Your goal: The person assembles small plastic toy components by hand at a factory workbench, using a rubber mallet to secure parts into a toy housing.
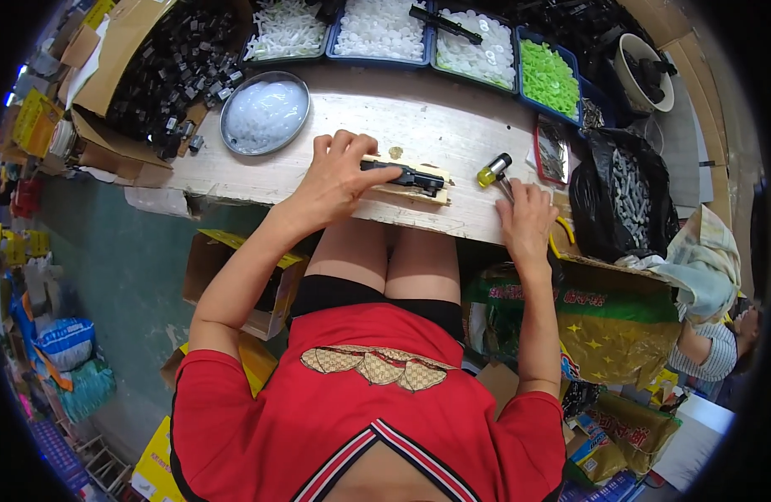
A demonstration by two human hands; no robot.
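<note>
From the left, we see a carton (109,102) of small dark pieces, then a round metal dish (223,125) of whitish paste. Our left hand (339,177) has its fingers closed over a slim black part (417,179), which lies in a pale wooden holder (395,193) near the front edge of the worktop (465,117). We judge the work partway: the part is already seated, while any fastening seems left to do. Further right, a tool (492,170) with a yellow-and-black handle lies just ahead of our right hand (529,224); its fingers reach the shaft, though we cannot tell whether they grasp it or merely touch. Below the worktop, a green-and-gold sack (615,330) carries printing, which we leave uncopied.
</note>
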